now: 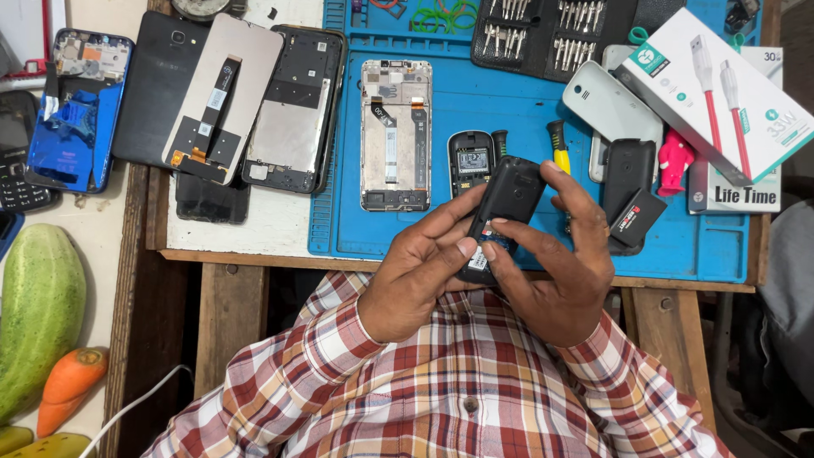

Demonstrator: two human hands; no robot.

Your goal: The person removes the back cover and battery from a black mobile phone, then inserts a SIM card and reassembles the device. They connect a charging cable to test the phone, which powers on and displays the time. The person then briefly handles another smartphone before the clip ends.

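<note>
Black keypad phone [502, 212] sat tilted between both hands above the near edge of the blue mat [509, 119], held over the person's checked shirt. The left hand [415, 276] was curled around its lower end, thumb pressed by a small label and a blue patch on the exposed back; the right hand [564, 271] closed loosely from the other side, index finger reaching up the top edge, thumb meeting the left thumb. It looked light and rigid, a smooth plastic shell likely to slip, best gripped along its long edges rather than over the opened back, where the parts seemed delicate. Its front was turned away, and the fingers covered the lower end, so whether a cover or battery was off could not be made out. Just beyond lay a small opened handset [471, 161], a yellow-handled screwdriver [557, 146] and a black back cover [628, 182] on the worktop.
</note>
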